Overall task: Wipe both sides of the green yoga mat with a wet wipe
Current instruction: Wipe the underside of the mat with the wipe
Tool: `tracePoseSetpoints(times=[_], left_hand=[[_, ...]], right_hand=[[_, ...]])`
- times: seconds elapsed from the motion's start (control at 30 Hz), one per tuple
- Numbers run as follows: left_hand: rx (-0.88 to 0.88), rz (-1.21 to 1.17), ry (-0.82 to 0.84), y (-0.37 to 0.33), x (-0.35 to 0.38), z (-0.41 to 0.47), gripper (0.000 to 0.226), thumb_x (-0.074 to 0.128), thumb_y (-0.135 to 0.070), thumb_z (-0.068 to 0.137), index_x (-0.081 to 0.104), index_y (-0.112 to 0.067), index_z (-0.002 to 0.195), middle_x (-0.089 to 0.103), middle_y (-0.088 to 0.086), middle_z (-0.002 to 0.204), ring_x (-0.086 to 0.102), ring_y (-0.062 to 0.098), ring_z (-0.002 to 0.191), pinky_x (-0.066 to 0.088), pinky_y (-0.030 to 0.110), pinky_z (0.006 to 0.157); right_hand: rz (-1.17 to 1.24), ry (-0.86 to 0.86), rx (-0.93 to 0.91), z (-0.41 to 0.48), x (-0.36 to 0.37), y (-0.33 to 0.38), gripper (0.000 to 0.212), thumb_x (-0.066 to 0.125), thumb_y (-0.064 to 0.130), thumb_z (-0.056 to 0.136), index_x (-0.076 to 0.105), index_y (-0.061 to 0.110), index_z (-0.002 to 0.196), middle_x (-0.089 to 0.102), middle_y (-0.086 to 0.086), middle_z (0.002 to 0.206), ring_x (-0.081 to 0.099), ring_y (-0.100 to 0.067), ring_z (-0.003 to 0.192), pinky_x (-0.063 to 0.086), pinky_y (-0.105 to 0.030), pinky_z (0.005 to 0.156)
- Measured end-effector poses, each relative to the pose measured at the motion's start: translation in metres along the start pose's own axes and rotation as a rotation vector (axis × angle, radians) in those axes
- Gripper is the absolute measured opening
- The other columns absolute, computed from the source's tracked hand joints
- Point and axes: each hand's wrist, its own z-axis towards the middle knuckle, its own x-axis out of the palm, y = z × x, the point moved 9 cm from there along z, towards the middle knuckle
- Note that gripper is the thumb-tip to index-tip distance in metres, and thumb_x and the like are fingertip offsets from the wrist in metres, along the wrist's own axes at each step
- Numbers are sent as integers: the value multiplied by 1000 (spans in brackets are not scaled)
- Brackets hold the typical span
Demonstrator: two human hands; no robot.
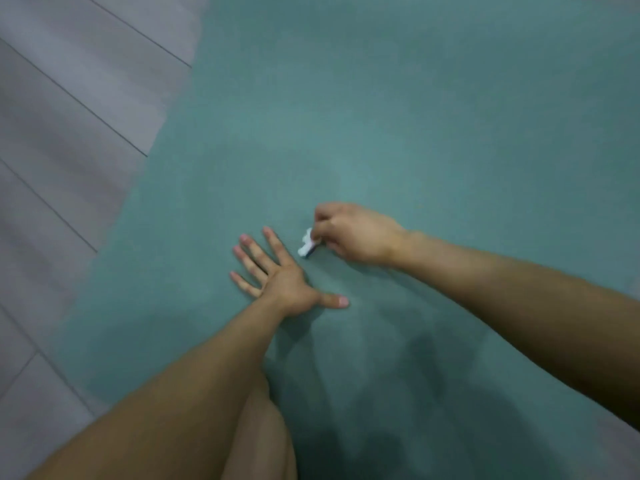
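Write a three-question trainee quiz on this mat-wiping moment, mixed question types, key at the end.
1. True or false: the left hand lies flat, fingers spread, on the green yoga mat.
2. The right hand pinches: A) a white wet wipe B) a sponge C) a brush.
3. Fill in: the grey plank floor shows along the mat's ___ edge in the view.
Key: 1 true; 2 A; 3 left.
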Motion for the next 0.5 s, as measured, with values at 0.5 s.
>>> tracePoseSetpoints(times=[0.5], left_hand=[[18,11,38,-1,-2,-3,198,88,-87,21,-56,-22,141,-66,21,140,-58,41,134,-24,72,114]], right_hand=[[59,-506,497,-30,-71,-105,31,52,24,94,77,10,104,66,-14,102,66,-37,92,54,-43,82]])
